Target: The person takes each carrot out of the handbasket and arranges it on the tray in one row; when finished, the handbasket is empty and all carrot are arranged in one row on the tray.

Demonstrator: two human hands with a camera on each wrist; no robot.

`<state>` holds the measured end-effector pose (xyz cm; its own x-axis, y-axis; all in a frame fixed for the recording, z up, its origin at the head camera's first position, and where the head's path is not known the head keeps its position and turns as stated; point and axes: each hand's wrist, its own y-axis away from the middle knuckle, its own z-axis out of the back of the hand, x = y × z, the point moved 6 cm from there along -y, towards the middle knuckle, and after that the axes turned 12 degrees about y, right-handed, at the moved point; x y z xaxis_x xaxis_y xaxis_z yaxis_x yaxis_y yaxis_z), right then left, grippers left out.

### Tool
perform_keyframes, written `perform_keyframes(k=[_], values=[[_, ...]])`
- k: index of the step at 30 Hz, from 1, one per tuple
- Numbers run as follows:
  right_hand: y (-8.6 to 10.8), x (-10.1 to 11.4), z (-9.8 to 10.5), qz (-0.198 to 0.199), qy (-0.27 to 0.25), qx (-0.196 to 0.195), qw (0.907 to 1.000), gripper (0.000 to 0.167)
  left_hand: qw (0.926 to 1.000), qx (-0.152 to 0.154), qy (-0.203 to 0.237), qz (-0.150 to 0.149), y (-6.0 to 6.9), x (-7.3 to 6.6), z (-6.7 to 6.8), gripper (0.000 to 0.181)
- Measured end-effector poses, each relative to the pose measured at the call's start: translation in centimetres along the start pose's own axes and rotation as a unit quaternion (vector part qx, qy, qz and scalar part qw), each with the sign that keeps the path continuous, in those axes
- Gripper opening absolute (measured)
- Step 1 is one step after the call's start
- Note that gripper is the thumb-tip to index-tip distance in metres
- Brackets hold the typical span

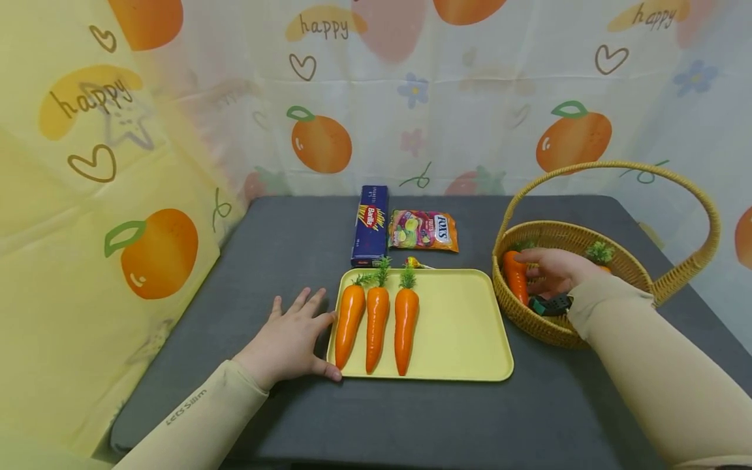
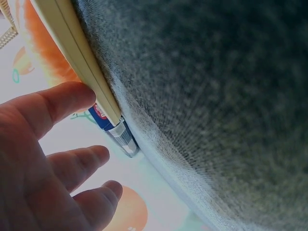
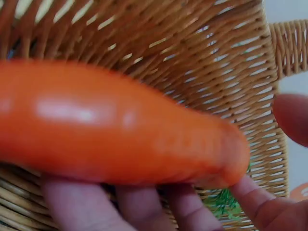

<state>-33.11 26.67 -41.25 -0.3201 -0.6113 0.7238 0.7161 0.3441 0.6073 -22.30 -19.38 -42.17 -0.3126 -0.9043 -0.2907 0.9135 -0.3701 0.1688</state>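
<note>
Three orange carrots with green tops, a left one, a middle one and a right one, lie side by side on the left half of a yellow tray. My left hand is spread at the tray's left edge, a fingertip touching the rim. Inside the wicker basket, my right hand holds another carrot. In the right wrist view its fingers curl behind that carrot, and the thumb stands apart from it.
Behind the tray lie a blue pasta box, a candy bag and a small lollipop. The basket's tall handle arches over it. Another carrot's green top and a dark object are in the basket.
</note>
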Motion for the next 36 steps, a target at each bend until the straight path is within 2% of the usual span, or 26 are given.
perform_keyframes(k=[4, 12, 18, 30, 36], values=[[-0.3, -0.3, 0.0, 0.007, -0.011, -0.001, 0.9999, 0.084, 1.0, 0.003, 0.002, 0.0, 0.0, -0.1, 0.0, 0.122], [0.1, -0.2, -0.2, 0.027, -0.098, -0.024, 0.9946, 0.089, 1.0, 0.004, 0.005, 0.001, 0.0, -0.2, -0.1, 0.123], [0.7, 0.1, 0.2, 0.048, -0.133, -0.037, 0.9892, 0.087, 1.0, 0.003, 0.005, 0.001, 0.1, -0.2, -0.1, 0.123], [2.3, 0.6, 0.5, 0.097, -0.223, -0.053, 0.9685, 0.083, 1.0, 0.001, 0.004, 0.001, 0.0, -0.2, 0.0, 0.122], [3.5, 1.5, 0.0, 0.131, -0.244, -0.051, 0.9595, 0.086, 1.0, -0.001, 0.007, 0.003, 0.1, -0.2, 0.1, 0.122]])
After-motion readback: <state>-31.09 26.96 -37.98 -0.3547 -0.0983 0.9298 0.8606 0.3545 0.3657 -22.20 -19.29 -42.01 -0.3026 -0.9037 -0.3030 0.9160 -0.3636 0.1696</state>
